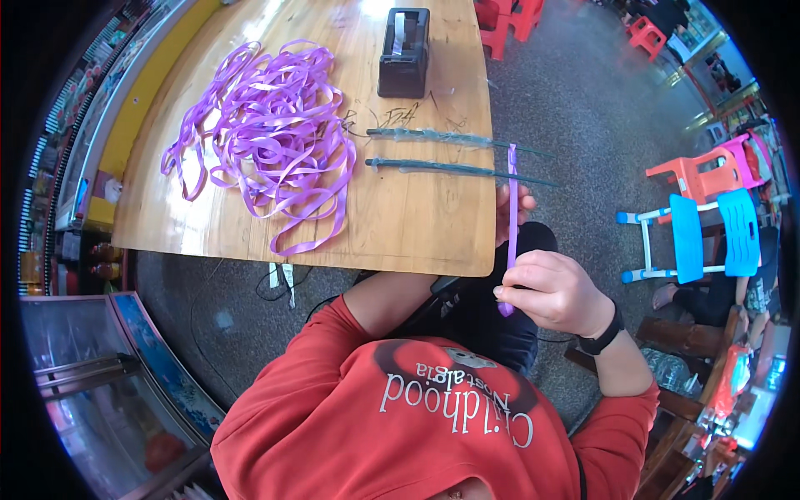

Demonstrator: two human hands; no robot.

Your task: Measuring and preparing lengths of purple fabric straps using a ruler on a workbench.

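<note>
My right hand (554, 292), with a dark band on its wrist, pinches a flat strip of purple ribbon (512, 237) just off the table's right edge. From there the strip runs straight away from me. Under the tabletop reaches my left forearm, and my left hand (525, 202) shows only in part past the edge, its fingers curled behind the strip. What these fingers hold is hidden. Two thin green wrapped sticks (442, 135) lie side by side on the table, their thin ends jutting over the edge near the strip's far end.
A large tangled heap of purple ribbon (275, 137) covers the left of the wooden table (417, 221). Behind the sticks stands a black tape dispenser (404, 54). To the right are a blue step chair (708, 237) and an orange stool (700, 173). A glass-topped cabinet (92, 375) stands at lower left.
</note>
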